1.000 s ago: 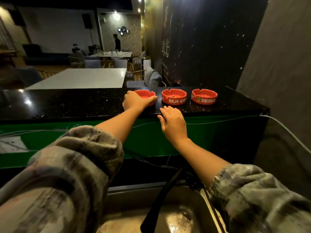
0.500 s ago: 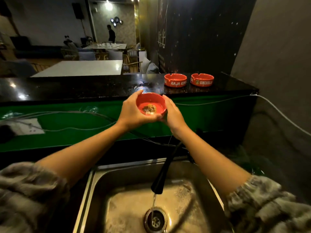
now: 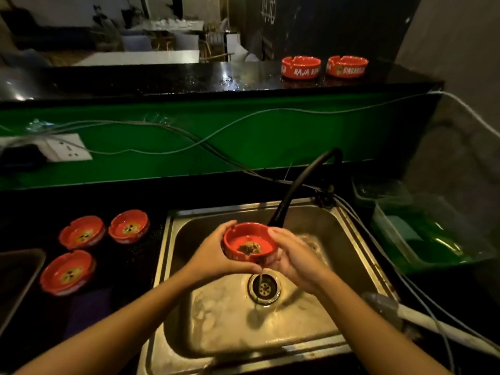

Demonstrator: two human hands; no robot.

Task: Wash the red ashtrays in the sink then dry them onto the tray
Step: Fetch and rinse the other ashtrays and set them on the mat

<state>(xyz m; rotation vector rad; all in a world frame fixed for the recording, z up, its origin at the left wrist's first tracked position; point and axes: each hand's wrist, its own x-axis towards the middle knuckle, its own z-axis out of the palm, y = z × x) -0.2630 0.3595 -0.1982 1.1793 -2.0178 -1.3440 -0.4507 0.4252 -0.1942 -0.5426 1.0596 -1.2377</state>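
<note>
— Why do you hold it with both hands?

— The red ashtray (image 3: 249, 246) is wet and has brown dirt in the middle, so my left hand (image 3: 213, 253) cups its left side and my right hand (image 3: 290, 257) closes on its right side. I keep it over the sink (image 3: 351, 239), just above the drain (image 3: 263, 287), under the black tap (image 3: 297, 185) — dirty water runs from its near notch straight into the hole.

— And what is around you?

— Three ashtrays (image 3: 81, 234) lie on the dark tray (image 3: 113, 280) at the left, I think already washed. Two more ashtrays (image 3: 301, 67) wait on the far counter (image 3: 162, 77). A green tub (image 3: 433, 239) stands at the right, and loose cables (image 3: 189, 136) hang behind the tap; I must reach over them for the next one.
</note>
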